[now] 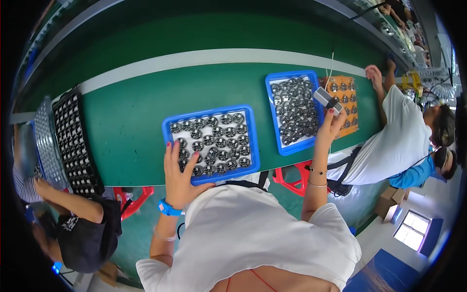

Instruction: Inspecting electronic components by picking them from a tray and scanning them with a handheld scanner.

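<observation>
The grey block (327, 100) is a short rectangular bar with smooth, pale faces and a dark band around its four o'clock half. Its long side slants from ten o'clock to four o'clock, and a thin white cable (332, 63) rises past it toward twelve. Set against the near blue tray (253, 138), the block sits between two and three o'clock, in front of the gap between the far blue tray (291, 74) and the orange board (347, 131); whether it touches either cannot be told.

The right hand (333, 124) grips the block by its banded end, fingers curled, the forearm reaching to just past twelve o'clock.

The left hand (180, 177) is spread wide, back up, at the near tray's seven to eight o'clock, fingers aimed about twelve over the round parts (208, 140); contact with any part is unclear. A blue watch (169, 209) circles that wrist.

The round parts are black and silver, spaced loosely in the near tray, crowded in the far one, and in rows on the board. All rest on the green counter (126, 126).
</observation>
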A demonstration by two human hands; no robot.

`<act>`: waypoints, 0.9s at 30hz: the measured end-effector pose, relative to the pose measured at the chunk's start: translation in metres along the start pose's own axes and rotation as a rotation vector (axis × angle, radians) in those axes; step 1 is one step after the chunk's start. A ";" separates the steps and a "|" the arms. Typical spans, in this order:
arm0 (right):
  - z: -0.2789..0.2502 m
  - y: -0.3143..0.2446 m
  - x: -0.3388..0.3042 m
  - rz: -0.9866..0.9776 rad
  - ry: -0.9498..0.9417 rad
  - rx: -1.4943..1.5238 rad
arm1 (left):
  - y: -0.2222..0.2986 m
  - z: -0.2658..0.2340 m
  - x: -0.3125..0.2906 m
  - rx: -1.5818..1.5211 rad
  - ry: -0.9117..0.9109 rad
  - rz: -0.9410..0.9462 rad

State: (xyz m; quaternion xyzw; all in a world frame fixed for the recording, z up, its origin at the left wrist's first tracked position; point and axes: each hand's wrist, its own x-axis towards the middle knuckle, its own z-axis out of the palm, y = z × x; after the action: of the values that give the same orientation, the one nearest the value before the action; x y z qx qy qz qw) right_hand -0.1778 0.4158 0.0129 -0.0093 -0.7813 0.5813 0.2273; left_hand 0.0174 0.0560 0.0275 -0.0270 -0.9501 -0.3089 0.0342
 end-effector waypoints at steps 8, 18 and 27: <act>0.000 0.000 -0.002 -0.029 -0.088 -0.155 | -0.017 0.011 0.059 -0.017 0.239 -0.018; -0.018 -0.018 -0.048 -0.117 0.068 -0.051 | -0.085 -0.015 0.247 -0.068 0.285 0.117; -0.019 -0.010 -0.089 0.062 0.337 -0.022 | -0.068 -0.009 0.310 0.288 0.384 0.252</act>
State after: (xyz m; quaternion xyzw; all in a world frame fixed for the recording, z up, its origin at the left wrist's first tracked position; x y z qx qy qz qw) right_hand -0.0888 0.4048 -0.0048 -0.1331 -0.7378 0.5696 0.3370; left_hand -0.2960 0.0052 0.0208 -0.0810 -0.9495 -0.1634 0.2554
